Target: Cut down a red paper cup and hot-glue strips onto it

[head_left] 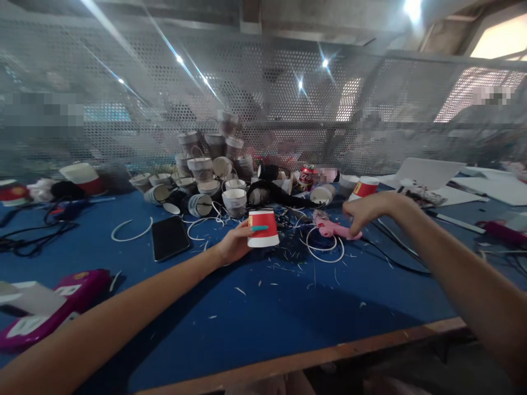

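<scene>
My left hand (235, 244) is closed around a red and white paper cup (263, 233), held just above the table with its narrower end up. A teal mark shows across the cup, at my fingers. On the right, my right hand (364, 211) hovers over the rear end of a pink glue gun (332, 228), fingers apart and bent downward. Whether they touch the gun is hard to tell. A black cord runs from the gun to the right. Behind my right hand stands another red and white cup (365, 186). A white ring of cord (325, 259) lies beneath the gun.
Several whitish cups (200, 169) are piled at the back of the blue table (255, 312). A black phone (169, 238) lies left of my left hand. A red can (307, 178) stands behind. Purple boxes (78, 291) sit at left. Thin white scraps are scattered about.
</scene>
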`<state>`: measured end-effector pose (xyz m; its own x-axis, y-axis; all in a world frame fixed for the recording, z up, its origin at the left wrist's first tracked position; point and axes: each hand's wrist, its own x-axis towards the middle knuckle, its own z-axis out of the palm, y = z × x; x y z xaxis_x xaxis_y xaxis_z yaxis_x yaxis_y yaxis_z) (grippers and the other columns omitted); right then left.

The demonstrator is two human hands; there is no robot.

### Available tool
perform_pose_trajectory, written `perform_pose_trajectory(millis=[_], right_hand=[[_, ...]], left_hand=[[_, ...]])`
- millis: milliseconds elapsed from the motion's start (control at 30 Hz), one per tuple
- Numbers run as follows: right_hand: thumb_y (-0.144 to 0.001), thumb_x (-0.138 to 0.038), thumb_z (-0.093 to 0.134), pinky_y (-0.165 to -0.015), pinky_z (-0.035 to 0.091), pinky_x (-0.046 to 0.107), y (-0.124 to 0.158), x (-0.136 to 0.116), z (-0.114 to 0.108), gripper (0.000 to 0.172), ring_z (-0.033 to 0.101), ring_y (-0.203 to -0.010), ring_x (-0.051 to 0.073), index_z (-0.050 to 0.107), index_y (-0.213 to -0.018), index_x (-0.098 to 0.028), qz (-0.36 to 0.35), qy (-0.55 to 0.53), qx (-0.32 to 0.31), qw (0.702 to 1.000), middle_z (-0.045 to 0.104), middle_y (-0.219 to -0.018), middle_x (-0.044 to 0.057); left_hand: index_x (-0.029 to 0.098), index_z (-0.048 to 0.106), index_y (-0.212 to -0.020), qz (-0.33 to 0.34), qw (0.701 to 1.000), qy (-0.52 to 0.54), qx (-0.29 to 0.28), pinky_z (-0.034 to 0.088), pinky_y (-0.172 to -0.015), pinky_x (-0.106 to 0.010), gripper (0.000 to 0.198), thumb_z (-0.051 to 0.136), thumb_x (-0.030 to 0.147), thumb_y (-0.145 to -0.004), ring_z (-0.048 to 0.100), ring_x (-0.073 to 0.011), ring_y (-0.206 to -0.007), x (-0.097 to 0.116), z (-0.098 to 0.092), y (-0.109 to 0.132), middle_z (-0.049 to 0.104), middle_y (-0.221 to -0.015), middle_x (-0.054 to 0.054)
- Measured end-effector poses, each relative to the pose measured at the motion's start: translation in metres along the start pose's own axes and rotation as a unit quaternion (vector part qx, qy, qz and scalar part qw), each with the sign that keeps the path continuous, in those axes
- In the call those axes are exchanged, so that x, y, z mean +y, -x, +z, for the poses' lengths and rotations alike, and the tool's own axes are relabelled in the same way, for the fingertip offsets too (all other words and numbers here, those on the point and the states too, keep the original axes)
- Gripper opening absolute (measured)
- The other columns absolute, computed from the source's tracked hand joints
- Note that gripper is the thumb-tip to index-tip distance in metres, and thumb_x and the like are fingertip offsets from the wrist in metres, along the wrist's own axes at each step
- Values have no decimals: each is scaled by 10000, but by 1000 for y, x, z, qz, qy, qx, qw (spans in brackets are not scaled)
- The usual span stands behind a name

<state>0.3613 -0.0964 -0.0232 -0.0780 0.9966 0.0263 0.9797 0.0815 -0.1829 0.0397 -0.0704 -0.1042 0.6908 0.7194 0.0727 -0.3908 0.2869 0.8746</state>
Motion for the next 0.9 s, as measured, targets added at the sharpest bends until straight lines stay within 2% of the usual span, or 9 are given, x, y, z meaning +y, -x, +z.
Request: perform_pose_trajectory(millis=[33, 100, 167, 267, 333, 567, 700, 800, 900], right_hand=[[-380, -214, 764, -426, 364, 279, 3, -1, 7, 248, 504, -461, 162, 557, -510, -179, 7, 20, -48, 999, 530, -479, 0], [-479, -204, 701, -458, 383, 288, 6, -9, 18, 204, 555, -522, 192, 586, -644, -164, 18, 73, -136, 988, 575, -573, 34], [-539, -210, 657, -508, 410, 303, 6, -19, 28, 299, 602, -642, 236, 584, -820, -138, 28, 103, -141, 984, 623, -740, 100], [-607, -239, 600, -590, 437, 354, 7, -31, 40, 419, 611, -827, 325, 527, -991, -88, 63, 147, -72, 984, 600, -955, 217], [-652, -260, 554, -629, 441, 384, 9, -35, 46, 443, 599, -888, 360, 491, -1042, -60, 84, 168, -12, 982, 582, -989, 251], [-747, -275, 487, -602, 415, 377, 13, -35, 46, 517, 608, -790, 340, 363, -1184, -28, 123, 91, 170, 973, 617, -857, 214], [-826, -353, 428, -736, 420, 393, 7, -32, 57, 365, 559, -896, 297, 462, -1101, -114, 43, -10, 281, 959, 586, -927, 163], [-847, -407, 399, -815, 414, 393, 5, -34, 70, 278, 501, -961, 268, 554, -872, -178, -12, -66, 333, 941, 525, -883, 121], [-833, -401, 432, -837, 416, 419, 10, -40, 74, 233, 467, -1001, 266, 556, -832, -204, -39, -79, 370, 925, 468, -953, 119]], left_hand=[[115, 585, -1080, 2, 1000, 1, -1, 414, -880, -424, 483, 636, 184, -605, 627, -271, -936, 1, 1, 0, 677, -1037, -121], [101, 590, -1077, 6, 1000, 4, -8, 424, -877, -428, 478, 624, 179, -606, 629, -279, -939, 2, 4, 0, 676, -1044, -128], [94, 604, -1048, 7, 1000, 4, -11, 443, -858, -420, 435, 606, 161, -618, 638, -271, -917, 2, 5, 0, 682, -1026, -127], [98, 615, -1015, 9, 1000, -2, -12, 471, -809, -394, 397, 604, 161, -624, 651, -248, -855, 1, 3, 0, 694, -967, -121], [104, 616, -1010, 10, 1000, -7, -11, 482, -788, -378, 411, 632, 183, -607, 653, -241, -837, -1, 0, 0, 697, -942, -116], [133, 604, -1033, 2, 999, -34, -2, 479, -812, -377, 435, 700, 191, -613, 641, -228, -873, -2, -1, 1, 687, -964, -95], [145, 617, -1012, 11, 998, -52, 16, 481, -782, -354, 426, 715, 180, -600, 643, -222, -852, -3, 0, 0, 696, -956, -84], [137, 622, -988, 19, 995, -82, 46, 470, -790, -356, 430, 737, 169, -574, 647, -221, -830, -4, -1, -2, 707, -913, -82], [126, 622, -981, 31, 994, -88, 65, 450, -845, -378, 439, 745, 170, -562, 640, -231, -875, -4, 1, -3, 702, -950, -95]])
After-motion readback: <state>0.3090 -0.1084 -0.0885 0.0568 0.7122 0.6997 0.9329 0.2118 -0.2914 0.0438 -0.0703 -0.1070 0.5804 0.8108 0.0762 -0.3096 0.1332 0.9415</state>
